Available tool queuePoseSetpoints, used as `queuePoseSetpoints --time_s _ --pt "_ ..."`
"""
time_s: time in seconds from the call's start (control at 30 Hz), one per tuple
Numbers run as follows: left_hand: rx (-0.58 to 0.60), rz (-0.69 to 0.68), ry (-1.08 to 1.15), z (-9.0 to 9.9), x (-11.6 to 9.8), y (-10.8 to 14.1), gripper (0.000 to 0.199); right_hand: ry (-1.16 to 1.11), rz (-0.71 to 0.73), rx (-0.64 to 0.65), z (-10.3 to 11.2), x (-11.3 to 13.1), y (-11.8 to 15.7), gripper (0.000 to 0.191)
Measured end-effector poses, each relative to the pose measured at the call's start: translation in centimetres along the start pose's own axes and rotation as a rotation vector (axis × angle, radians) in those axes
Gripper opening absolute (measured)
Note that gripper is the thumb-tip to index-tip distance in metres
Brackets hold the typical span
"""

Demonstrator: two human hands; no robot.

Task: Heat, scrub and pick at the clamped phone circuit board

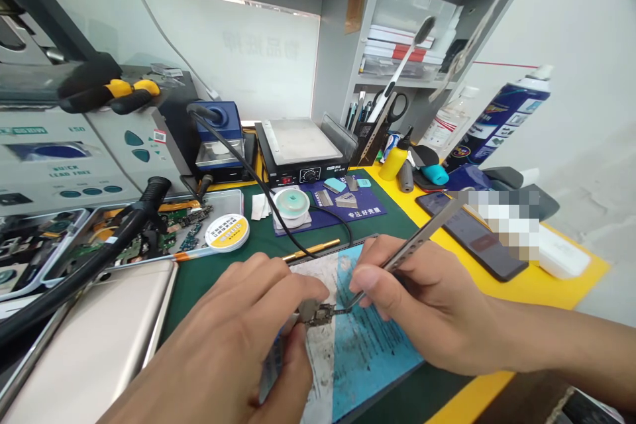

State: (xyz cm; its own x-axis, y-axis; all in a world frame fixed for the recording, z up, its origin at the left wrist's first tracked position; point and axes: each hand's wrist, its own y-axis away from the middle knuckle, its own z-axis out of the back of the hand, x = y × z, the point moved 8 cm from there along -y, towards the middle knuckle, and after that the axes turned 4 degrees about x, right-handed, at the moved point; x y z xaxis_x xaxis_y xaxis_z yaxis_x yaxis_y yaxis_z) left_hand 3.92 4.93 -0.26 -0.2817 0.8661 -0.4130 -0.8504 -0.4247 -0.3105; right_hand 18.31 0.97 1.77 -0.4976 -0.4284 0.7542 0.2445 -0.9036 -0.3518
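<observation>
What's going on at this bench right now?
A person is working on a small circuit board with bare hands. The left hand grips it by one end, over a worn blue-and-white pad. The right hand holds metal tweezers, their tip at the board's other end; whether it touches can't be told. A dark phone lies off to the right.

The left hand (243, 321) and right hand (422, 298) are bare (the right forearm (556, 338) too, to the view's edge)
</observation>
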Motion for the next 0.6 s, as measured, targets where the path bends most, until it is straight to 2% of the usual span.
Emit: queuePoseSetpoints --time_s 0.2,0.6 --pt "-0.023 -0.009 -0.015 0.34 -0.15 -0.26 0.030 -0.010 0.015 0.004 -0.01 0.22 -0.12 0.032" --pt "0.015 0.003 0.022 0.02 -0.14 -0.14 0.028 -0.025 0.049 -0.004 0.03 0.71 -0.32 0.028"
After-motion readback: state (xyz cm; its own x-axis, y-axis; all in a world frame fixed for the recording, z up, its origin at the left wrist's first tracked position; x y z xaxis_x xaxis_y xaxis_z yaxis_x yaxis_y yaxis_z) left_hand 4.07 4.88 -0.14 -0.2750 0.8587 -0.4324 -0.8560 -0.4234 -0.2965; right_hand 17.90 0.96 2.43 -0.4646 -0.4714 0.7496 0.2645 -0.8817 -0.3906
